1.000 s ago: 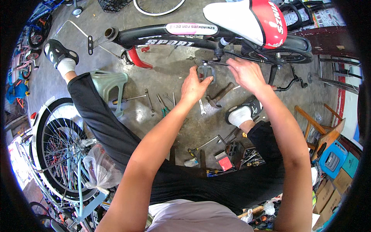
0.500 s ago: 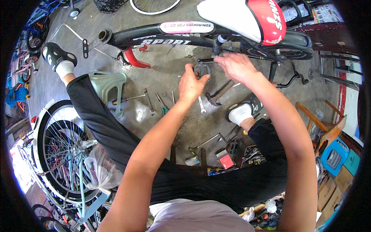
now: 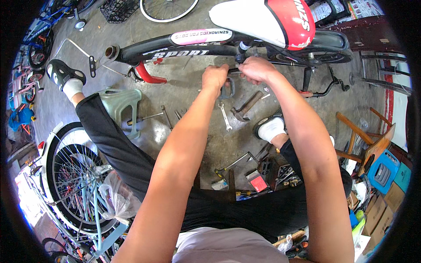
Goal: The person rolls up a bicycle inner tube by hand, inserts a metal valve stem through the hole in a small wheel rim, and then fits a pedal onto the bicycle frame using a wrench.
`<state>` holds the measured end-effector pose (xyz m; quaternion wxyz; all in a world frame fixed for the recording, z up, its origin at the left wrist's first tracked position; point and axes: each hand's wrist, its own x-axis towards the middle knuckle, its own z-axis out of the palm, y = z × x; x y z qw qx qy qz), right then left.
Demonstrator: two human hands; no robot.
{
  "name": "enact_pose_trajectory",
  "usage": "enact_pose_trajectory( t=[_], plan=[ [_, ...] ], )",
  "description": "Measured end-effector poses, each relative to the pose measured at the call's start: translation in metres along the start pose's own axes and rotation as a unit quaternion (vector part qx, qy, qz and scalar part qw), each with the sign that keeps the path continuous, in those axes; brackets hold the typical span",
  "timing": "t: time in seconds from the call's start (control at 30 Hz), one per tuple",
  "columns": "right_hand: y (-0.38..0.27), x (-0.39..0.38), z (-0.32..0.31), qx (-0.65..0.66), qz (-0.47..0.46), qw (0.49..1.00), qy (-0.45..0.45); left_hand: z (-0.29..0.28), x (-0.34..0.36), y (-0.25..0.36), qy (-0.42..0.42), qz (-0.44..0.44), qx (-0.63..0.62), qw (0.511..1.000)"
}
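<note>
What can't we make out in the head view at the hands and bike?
- Head view: the left hand covers the top of the pedal; its grip cannot be told.
- The right hand curls over a thin dark tool; what it is and where its tip meets the frame is hidden.
- The saddle hides the seat post.
- The small parts on the floor are too small to tell.
</note>
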<state>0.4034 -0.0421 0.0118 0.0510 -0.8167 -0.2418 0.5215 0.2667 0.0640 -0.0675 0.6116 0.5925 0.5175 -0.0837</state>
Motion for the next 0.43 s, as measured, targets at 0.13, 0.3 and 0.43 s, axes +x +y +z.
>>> enact_pose_trajectory(
  t=[0.13,0.3,0.43],
  plan=[
    [0.032,0.025,0.010,-0.147,-0.140,0.966,0.161,0.006,-0.014,0.011,0.035,0.031,0.034,0.998],
    [0.023,0.020,0.011,0.285,0.086,0.952,0.068,0.003,-0.023,0.014,0.031,0.013,0.018,0.999],
    [0.022,0.030,0.015,0.465,0.167,0.861,0.116,0.008,-0.015,0.015,0.025,0.014,-0.004,1.000]
  ],
)
